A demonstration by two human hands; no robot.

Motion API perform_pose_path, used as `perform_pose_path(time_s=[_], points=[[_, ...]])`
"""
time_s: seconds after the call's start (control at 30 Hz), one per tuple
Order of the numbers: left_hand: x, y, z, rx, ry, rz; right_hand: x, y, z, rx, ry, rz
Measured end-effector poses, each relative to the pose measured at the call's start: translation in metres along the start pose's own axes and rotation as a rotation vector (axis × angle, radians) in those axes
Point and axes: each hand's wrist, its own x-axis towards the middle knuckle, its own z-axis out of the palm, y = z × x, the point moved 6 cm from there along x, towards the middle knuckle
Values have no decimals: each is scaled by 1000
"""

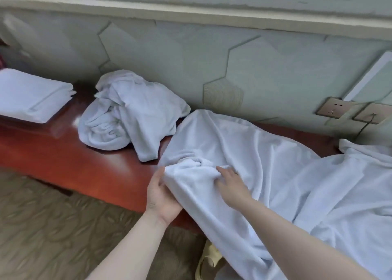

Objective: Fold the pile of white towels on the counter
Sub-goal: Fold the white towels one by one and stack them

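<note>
Both bare forearms are seen reaching in from the bottom edge toward the red-brown counter [63,159]. A big white towel [244,152] is draped loosely over the counter's right half, rumpled, with soft ridges all along it. Its long axis is laid slantwise: one end sits up by the wall behind the crumpled pile, and the rest spills down over the counter's front edge toward the lower right. Pretty plain terry cloth, no pattern to be made out.

A bunched-up corner of that towel is gripped from the left by the left hand [161,197], thumb on top and palm turned inward; the fingers are hidden under the cloth. The right hand [231,182] is laid on top of the fabric just beside it, fingers curled and dug into a fold, so the cloth looks pinched there too.

Further left, a heap of unfolded towels [129,114] is left scrunched against the wall, its near flap just beside the big towel's edge. At the far left end, well apart, a folded stack [31,95] is set flat and squared. Two wall sockets [333,108] are seen at the right, a cord plugged into the second.
</note>
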Motion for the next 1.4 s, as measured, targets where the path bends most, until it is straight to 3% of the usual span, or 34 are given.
perform_pose_path(time_s=[0.13, 0.27, 0.37, 0.53, 0.67, 0.7, 0.77, 0.87, 0.97, 1.03, 1.1, 1.23, 1.3, 1.4], points=[[20, 25, -13, -150, 121, -49, 28, -7, 10, -325, -63, 109], [38, 48, -11, -207, 72, -41, 50, -5, -7, -313, 100, 76], [45, 75, -6, -43, 32, 87, 60, 1, -13, -278, 190, 17], [52, 120, 4, 280, 2, 250, 83, -13, -25, -246, 210, 144], [62, 126, -23, 400, 236, 221, 108, -46, -52, 98, 487, 51], [63, 123, -29, 429, 282, 207, 119, -55, -52, 123, 478, 7], [63, 115, -41, 422, 345, 140, 144, -73, -39, 153, 279, -36], [63, 102, -47, 374, 359, -111, 163, -91, -5, 100, 19, 31], [68, 114, -65, 761, 532, -225, 152, -103, 21, -176, 77, 101], [68, 129, -71, 1065, 684, -147, 139, -110, 35, -186, 126, 136], [67, 137, -74, 1258, 720, -77, 131, -117, 50, -245, 88, 99], [70, 119, -77, 1915, 528, 6, 136, -121, 31, -216, 85, 202], [72, 111, -75, 1984, 400, 31, 139, -116, 23, -156, 71, 350], [76, 113, -69, 2103, 281, -23, 151, -115, 40, -183, -27, 396]])
